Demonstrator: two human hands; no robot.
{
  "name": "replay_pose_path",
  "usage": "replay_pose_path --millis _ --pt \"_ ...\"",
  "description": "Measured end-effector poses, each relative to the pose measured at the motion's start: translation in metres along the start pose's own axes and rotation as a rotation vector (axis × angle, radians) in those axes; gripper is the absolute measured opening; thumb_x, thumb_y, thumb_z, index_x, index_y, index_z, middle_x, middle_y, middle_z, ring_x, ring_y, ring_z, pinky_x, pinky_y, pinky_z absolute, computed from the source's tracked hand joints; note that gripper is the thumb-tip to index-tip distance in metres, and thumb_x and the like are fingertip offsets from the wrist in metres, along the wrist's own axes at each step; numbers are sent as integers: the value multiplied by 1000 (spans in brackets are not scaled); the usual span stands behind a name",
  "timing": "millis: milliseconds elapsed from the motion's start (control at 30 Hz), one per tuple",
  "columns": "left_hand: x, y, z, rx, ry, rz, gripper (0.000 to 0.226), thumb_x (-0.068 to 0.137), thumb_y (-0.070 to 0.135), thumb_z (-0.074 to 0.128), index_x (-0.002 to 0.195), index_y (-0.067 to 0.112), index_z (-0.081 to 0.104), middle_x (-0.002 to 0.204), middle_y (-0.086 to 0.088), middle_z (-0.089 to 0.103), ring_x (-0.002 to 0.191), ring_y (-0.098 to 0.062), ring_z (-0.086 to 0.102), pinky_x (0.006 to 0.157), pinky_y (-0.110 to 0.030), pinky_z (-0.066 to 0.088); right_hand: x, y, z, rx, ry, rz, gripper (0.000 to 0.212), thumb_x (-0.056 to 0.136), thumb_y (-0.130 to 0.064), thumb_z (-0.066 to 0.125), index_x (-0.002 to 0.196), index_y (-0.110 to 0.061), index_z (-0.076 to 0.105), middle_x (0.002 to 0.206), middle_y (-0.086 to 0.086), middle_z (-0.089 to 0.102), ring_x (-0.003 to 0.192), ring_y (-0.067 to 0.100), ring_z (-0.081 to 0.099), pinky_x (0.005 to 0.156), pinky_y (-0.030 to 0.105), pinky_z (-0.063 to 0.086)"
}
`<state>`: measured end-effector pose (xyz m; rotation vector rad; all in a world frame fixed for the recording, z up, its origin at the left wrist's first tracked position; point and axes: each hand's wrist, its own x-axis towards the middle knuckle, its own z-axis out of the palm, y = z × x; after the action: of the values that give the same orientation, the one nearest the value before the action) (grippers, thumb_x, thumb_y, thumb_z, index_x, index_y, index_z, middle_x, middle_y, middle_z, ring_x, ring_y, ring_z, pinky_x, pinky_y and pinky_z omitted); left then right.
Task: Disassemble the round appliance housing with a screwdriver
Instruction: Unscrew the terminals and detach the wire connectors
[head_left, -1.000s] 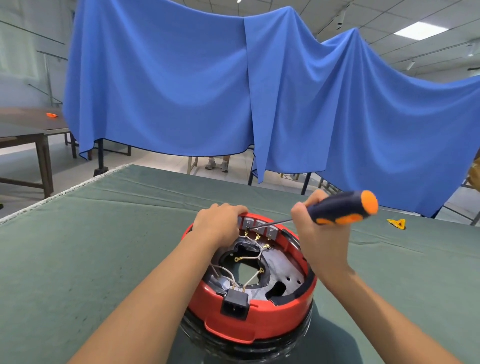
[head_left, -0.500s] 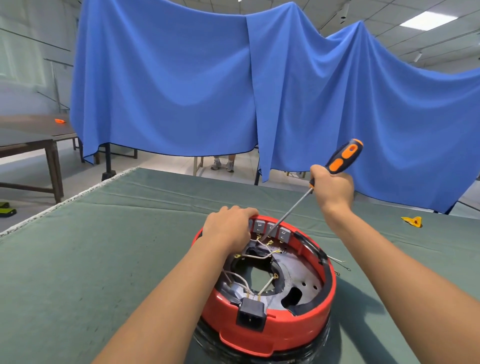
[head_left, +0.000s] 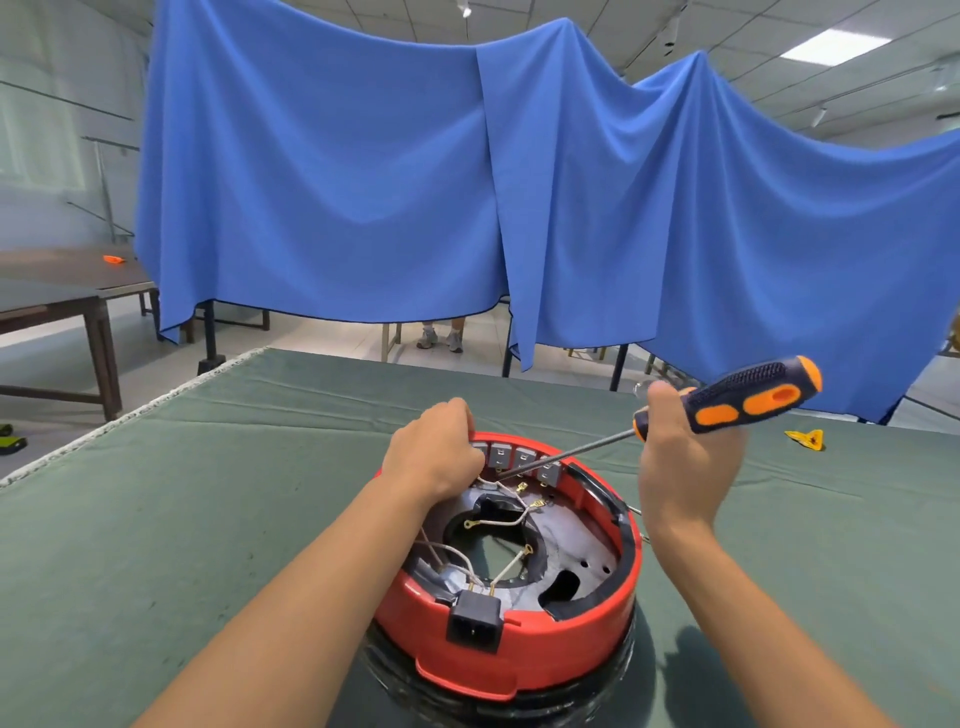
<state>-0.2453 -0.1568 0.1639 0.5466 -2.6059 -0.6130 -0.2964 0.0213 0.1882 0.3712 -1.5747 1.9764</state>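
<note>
A round red appliance housing lies upside down on the green table, its inside open with white wires, gold terminals and a black power socket at the near rim. My left hand grips the far rim beside a row of grey switch blocks. My right hand holds a screwdriver with a dark blue and orange handle, lying nearly level. Its metal shaft slants down to the left, and the tip touches the housing just below the grey blocks.
The green cloth-covered table spreads all round the housing. A small yellow and orange piece lies at the far right. A blue cloth hangs behind the table. Brown tables stand at the left, and someone's feet show under the cloth.
My right hand has dropped from its raised position, and the screwdriver handle now lies flatter and lower to the right. The tip stays at the grey blocks. My left hand keeps its grip.
</note>
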Motion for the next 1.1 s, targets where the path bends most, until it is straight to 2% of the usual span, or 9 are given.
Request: replay_pose_path --millis 100,200,333,500,633,733,800,900,1100 --pt "0 1 -1 -39 33 -16 24 76 11 51 98 18 57 104 -2 64 94 -25 57 78 -35 47 -14 0 -2 -98 -79 24 26 77 -44 57 59 -26 63 48 -4 58 46 7 52 59 33 46" --pt "1 2 -1 -67 53 -19 25 75 8 52 95 19 61 101 0 67 93 -22 59 80 -35 49 -16 -7 -5 -140 -218 -7 26 78 -37 58 70 -12 55 57 9 56 52 18 52 60 40 48" --pt "3 4 -2 -85 51 6 23 75 6 52 87 22 63 96 1 68 91 -20 61 83 -36 51 -2 -17 -12 -155 -403 22 19 77 -24 68 67 -10 58 51 -2 56 48 10 50 49 22 42" --pt "11 6 -4 -106 -19 72 29 73 -1 51 85 19 67 93 0 69 90 -18 62 83 -33 51 19 -24 -23 -170 -696 85 19 78 -19 73 64 -9 65 50 7 61 38 4 47 40 10 34" --pt "16 11 -8 -91 -92 91 17 84 7 57 88 18 69 102 -2 68 100 -19 61 89 -30 47 18 -16 -24 -104 -578 145 18 74 -11 69 65 -1 56 46 3 50 40 13 43 43 19 36" --pt "17 14 -10 26 -89 53 26 88 11 53 99 26 70 121 -1 62 111 -22 56 91 -32 47 9 -9 -20 -16 -420 111 23 64 -17 63 59 -1 47 48 3 45 47 17 40 48 29 37" --pt "13 15 -6 79 -59 21 38 86 6 48 107 30 69 126 -1 60 112 -24 56 89 -35 48 2 -7 -20 29 -349 60 22 62 -17 61 58 -2 45 47 1 43 46 14 39 46 26 38" --pt "6 12 6 108 -6 -18 40 85 9 47 117 29 62 124 -1 61 111 -25 56 89 -36 47 -6 -5 -20 90 -298 13 19 63 -13 60 54 -8 44 43 -6 41 41 8 37 42 16 36" --pt "18 11 7 69 -56 11 45 79 9 52 120 25 62 119 1 65 108 -22 58 89 -34 48 -4 -4 -21 192 -170 -11 18 65 -12 60 55 -9 45 42 -11 43 41 5 40 45 13 36"
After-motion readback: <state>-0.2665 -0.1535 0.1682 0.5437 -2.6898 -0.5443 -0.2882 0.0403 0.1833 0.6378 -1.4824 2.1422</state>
